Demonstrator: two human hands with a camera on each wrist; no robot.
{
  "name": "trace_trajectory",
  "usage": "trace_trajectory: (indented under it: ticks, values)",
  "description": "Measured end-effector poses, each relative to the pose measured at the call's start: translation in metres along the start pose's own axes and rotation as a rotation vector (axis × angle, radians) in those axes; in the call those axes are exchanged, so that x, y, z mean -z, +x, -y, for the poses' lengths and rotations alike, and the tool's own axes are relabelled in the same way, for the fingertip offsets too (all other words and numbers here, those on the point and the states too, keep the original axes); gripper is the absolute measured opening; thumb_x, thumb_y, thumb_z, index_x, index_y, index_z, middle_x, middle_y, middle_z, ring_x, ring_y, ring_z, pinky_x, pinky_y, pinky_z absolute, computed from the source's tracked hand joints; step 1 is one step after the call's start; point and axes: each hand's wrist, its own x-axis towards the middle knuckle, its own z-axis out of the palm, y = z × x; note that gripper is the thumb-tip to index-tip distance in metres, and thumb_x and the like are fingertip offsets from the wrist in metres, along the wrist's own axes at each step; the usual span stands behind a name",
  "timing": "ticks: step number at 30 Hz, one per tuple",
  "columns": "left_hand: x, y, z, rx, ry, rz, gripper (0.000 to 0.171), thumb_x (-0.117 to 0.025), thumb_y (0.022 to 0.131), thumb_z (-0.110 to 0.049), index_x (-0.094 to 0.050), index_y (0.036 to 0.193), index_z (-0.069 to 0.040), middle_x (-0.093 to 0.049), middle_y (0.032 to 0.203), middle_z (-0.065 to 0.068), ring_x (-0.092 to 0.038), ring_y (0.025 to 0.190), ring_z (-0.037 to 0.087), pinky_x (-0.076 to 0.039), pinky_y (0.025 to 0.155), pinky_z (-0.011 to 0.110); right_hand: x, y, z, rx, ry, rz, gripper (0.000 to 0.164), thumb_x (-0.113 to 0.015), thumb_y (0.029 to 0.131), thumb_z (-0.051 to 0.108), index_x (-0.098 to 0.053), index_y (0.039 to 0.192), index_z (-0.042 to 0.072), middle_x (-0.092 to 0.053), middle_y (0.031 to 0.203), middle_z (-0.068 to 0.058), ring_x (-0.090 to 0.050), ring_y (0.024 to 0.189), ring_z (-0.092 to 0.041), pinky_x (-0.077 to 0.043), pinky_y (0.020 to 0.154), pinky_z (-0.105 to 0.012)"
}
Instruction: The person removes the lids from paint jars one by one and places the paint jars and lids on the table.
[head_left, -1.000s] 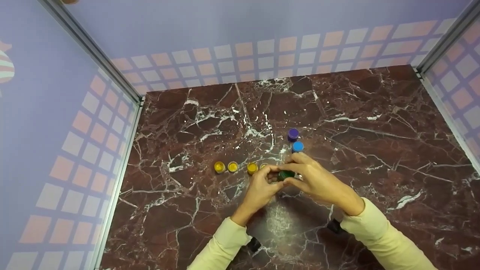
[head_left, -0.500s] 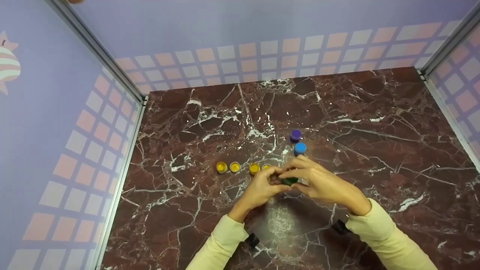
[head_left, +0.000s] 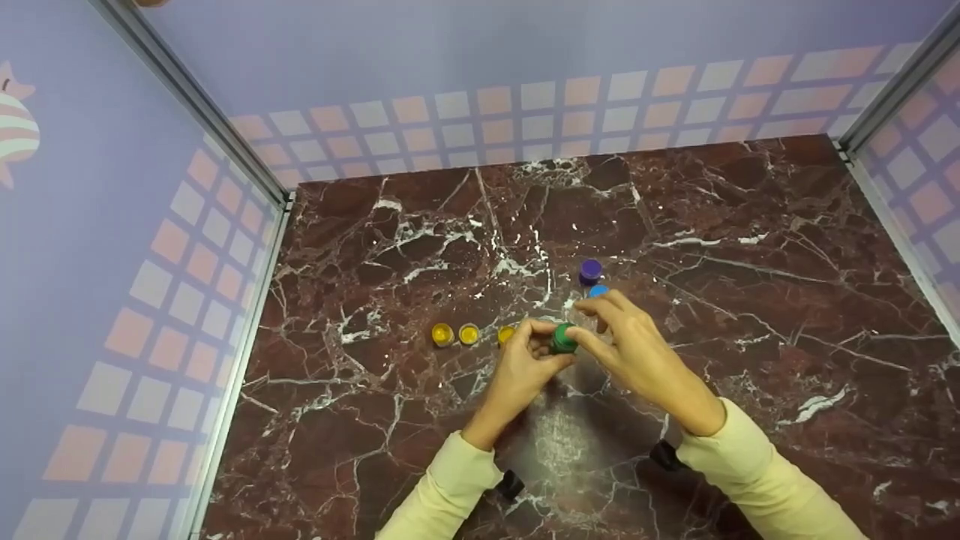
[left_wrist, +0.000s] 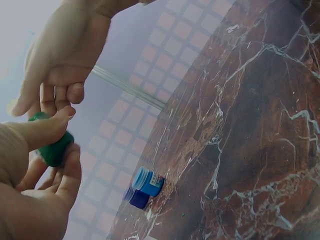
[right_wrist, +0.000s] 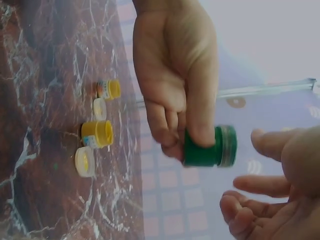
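Observation:
A small green paint jar (head_left: 564, 337) is gripped by my left hand (head_left: 521, 371), raised off the table with its top towards the right hand. In the right wrist view the jar's ribbed lid end (right_wrist: 228, 146) is on it. My right hand (head_left: 637, 360) is beside that end, fingers loosely bent and spread; the right wrist view has a gap between it and the jar. Behind the hands stand a blue jar (left_wrist: 150, 182), partly covered in the head view, and a purple jar (head_left: 590, 271).
Left of the hands on the dark red marbled table (head_left: 360, 285) are an uncapped yellow paint jar (head_left: 442, 334) and a paint-smeared lid (head_left: 469, 334). Another uncapped yellow jar (right_wrist: 97, 134) stands closer, with its lid (right_wrist: 85, 162) beside it. Patterned panels (head_left: 525, 112) enclose the back and sides.
Both hands were around the green jar. Now the right hand has come off it and spread its fingers, while the left hand has tilted the jar so its green top shows.

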Motion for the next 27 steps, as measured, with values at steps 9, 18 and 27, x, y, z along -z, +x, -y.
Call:
trace_trajectory:
  ticks: [9, 18, 27]
  values:
    - [-0.010, -0.001, -0.001, -0.170, 0.232, -0.160, 0.037, -0.086, 0.084, -0.004, -0.060, 0.110, 0.000, -0.065, 0.113, 0.012, -0.069, 0.099, 0.025, -0.060, 0.088, 0.036, -0.011, 0.004, 0.015, -0.004, -0.090, -0.024, 0.035, -0.074, 0.096, 0.022, -0.068, 0.116, -0.006, -0.057, 0.097, -0.009, -0.050, 0.072, -0.014, -0.049, 0.058, -0.028]
    - [-0.017, -0.002, 0.000, -0.251, 0.360, -0.226, 0.034, -0.083, 0.084, 0.001, -0.059, 0.108, -0.003, -0.065, 0.111, 0.010, -0.069, 0.099, 0.022, -0.059, 0.087, 0.028, -0.016, 0.002, 0.019, 0.006, -0.113, -0.044, 0.027, -0.079, 0.092, 0.017, -0.067, 0.104, -0.004, -0.054, 0.090, -0.009, -0.047, 0.069, -0.015, -0.046, 0.056, -0.028]
    - [-0.020, -0.003, 0.003, -0.255, 0.335, -0.214, 0.034, -0.083, 0.084, 0.002, -0.060, 0.109, -0.002, -0.065, 0.112, 0.010, -0.068, 0.099, 0.023, -0.060, 0.087, 0.029, -0.015, 0.001, 0.018, 0.014, -0.153, -0.029, 0.024, -0.081, 0.090, 0.011, -0.065, 0.100, -0.005, -0.054, 0.090, -0.009, -0.048, 0.068, -0.016, -0.048, 0.055, -0.028]
